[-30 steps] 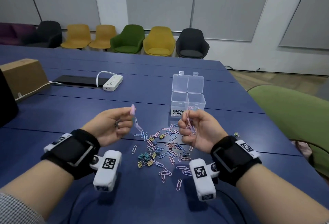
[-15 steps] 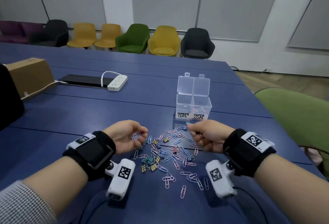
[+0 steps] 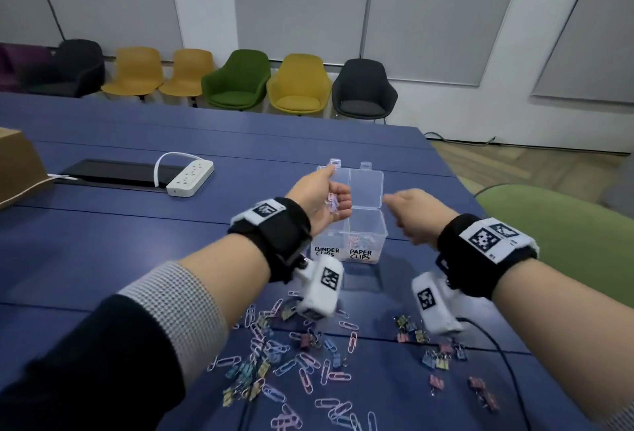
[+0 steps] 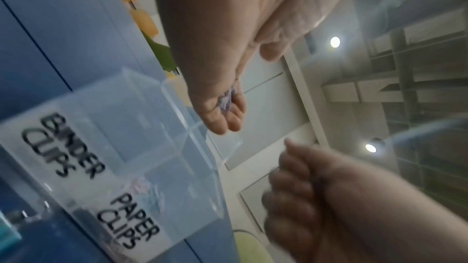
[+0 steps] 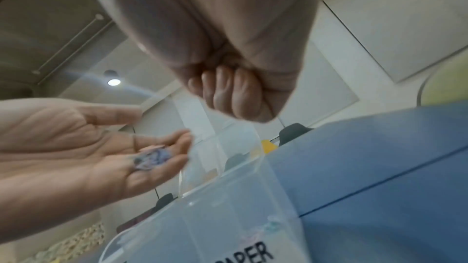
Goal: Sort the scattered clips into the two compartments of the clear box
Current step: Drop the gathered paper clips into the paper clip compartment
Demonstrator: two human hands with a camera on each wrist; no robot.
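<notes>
**Ana:** Chairs (image 3: 240,82) line the far wall at twelve o'clock, and the blue table (image 3: 120,235) fills everything nearer. How far along is the sorting?

**Ben:** Early, I'd judge. The clear box (image 3: 367,225) stands open at the middle of the table. Its right compartment, marked for paper clips, has a thin layer of pastel clips at the bottom. The left one, marked for binder clips, looks empty as far as I can tell. Most of the scattered clips (image 3: 302,369) lie at six o'clock from the box, paper clips and binder clips mixed, with a few more binder clips (image 3: 442,355) at five o'clock.

**Ana:** And the hands?

**Ben:** The left hand (image 3: 322,201) is over the box, palm up, fingers loosely cupped around a small bunch of paper clips (image 5: 152,157). The right hand (image 3: 415,214) is at three o'clock from the box, curled into a fist. Whether it holds anything, I cannot tell.

**Ana:** What differs from half a second ago?

**Ben:** Both hands were low over the pile then, gathering. Now they have risen forward to the box, and the pile sits behind the wrists.
</notes>
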